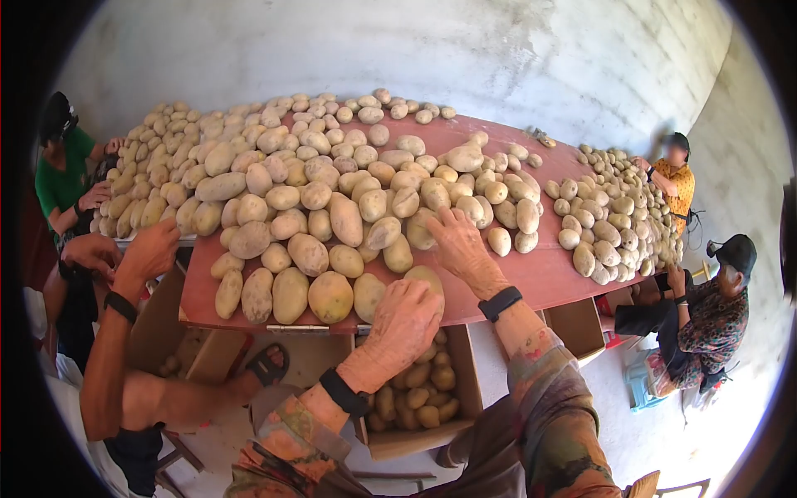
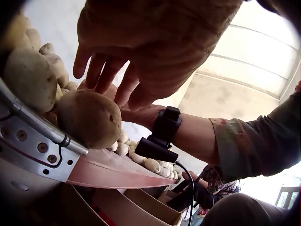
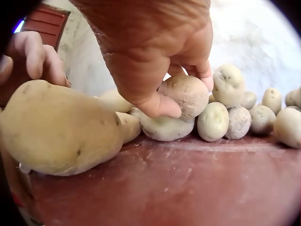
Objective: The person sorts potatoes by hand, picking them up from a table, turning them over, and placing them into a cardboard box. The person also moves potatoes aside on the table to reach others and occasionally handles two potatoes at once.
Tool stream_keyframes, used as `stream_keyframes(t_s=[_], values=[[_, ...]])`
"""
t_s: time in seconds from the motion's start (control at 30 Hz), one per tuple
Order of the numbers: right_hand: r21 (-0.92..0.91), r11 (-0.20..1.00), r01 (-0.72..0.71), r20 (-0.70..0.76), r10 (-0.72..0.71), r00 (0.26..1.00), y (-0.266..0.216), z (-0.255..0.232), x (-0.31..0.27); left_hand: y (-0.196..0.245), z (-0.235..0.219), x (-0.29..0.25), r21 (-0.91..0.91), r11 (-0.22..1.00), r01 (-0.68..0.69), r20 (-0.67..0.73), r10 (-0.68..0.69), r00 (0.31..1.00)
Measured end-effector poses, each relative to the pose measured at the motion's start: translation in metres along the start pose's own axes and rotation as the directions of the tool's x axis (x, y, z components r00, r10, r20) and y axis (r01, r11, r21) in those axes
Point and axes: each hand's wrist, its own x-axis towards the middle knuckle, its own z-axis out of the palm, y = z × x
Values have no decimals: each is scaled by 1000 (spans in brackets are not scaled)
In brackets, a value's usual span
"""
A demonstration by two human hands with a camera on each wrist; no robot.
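Potatoes cover much of the red tabletop. At the front edge my left hand is beside a large potato; its fingers look relaxed and slightly bent in the left wrist view, above and past a potato. Whether the fingertips touch a potato is unclear. My right hand reaches farther over the table. In the right wrist view, this hand pinches a small round potato between thumb and fingers, above a paler potato.
Below the front edge sits a cardboard box of potatoes. Another box stands to its right. A person's arm is close on the left; another person sits at the right. A second potato pile spreads along the table's right side.
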Motion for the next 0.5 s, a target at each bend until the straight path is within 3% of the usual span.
stream_keyframes(t_s=[0.17, 0.27, 0.37, 0.5], values=[[128, 959, -252, 121, 237, 964, 0, -11, -52, -3, 3, 1, 21, 1000, -23, 5, 23, 1000], [317, 844, -432, 92, 426, 900, -6, -20, -78, -3, 4, 1, 32, 999, -33, -12, 33, 999], [401, 761, -510, 40, 541, 840, -7, -21, -96, -3, 3, 2, 33, 999, -21, -15, 21, 1000], [379, 724, -576, 88, 591, 802, 0, -27, -105, -3, 4, 2, 59, 998, -19, -15, 20, 1000]])
